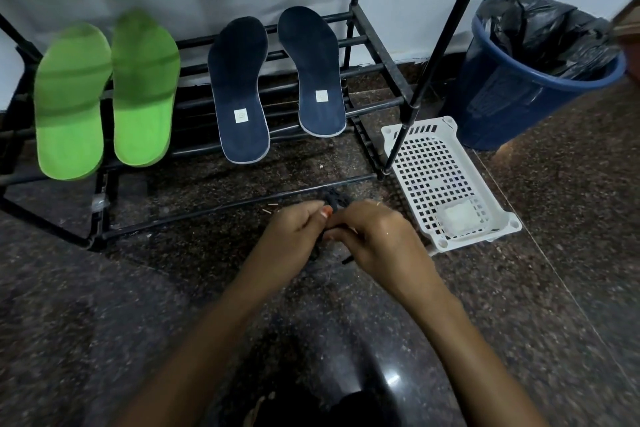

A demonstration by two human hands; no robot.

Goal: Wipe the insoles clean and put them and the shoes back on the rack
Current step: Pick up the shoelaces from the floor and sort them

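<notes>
Your two green insoles (pixel 72 104) look smooth and foam-like with rounded toes, and they are somewhat blurred. The two navy insoles (pixel 242 90) have a cloth-like matte face, a pale edge and a small white square label at each heel. All four lie flat across the black tubular bars of the rack (pixel 377 45), toes toward the wall. They are well apart from your hands, beyond them and to the left. Your left hand (pixel 294 229) and right hand (pixel 377 239) are both curled and together pinch a dark cord (pixel 336 201), low over the floor just in front of the rack. Beside the rack stand a white plastic lattice basket (pixel 433 166) and a blue bin (pixel 502 104) with a crinkled black liner. The floor (pixel 104 305) is polished dark speckled stone and the wall is pale.
</notes>
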